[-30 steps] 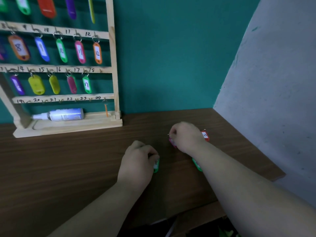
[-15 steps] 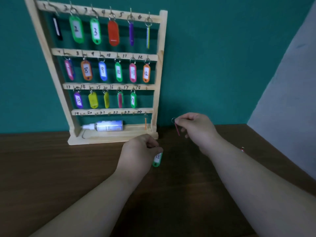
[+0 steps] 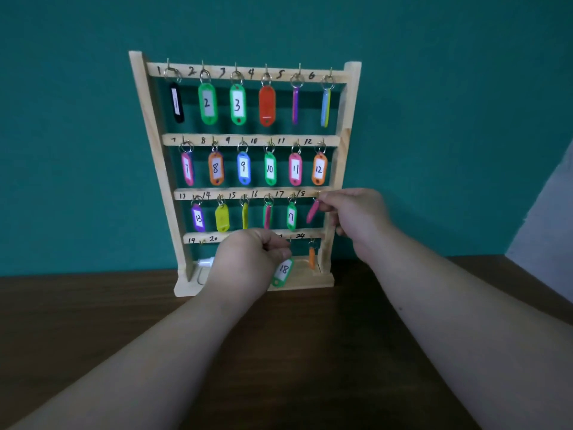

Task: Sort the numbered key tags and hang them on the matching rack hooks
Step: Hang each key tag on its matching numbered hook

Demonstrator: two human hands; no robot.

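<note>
A wooden key rack [image 3: 339,156] with four numbered rows stands against the teal wall. Coloured tags hang on its top three rows, and an orange tag [image 3: 312,257] hangs at hook 24. My right hand [image 3: 350,212] pinches a pink tag [image 3: 313,211] by its ring, held up at the right end of the third row beside the 18 mark. My left hand [image 3: 248,259] is closed on a green tag marked 18 [image 3: 282,272], which dangles in front of the bottom row. My left hand hides the middle of that row.
A white bottle [image 3: 206,262] lies on the rack's base, mostly behind my left hand. The dark wooden table [image 3: 93,321] spreads in front. A pale grey wall [image 3: 545,231] closes the right side.
Both hands rose from the table to the rack. My right hand carried the pink tag up to the third row's right end. My left hand lifted the green 18 tag to the bottom row.
</note>
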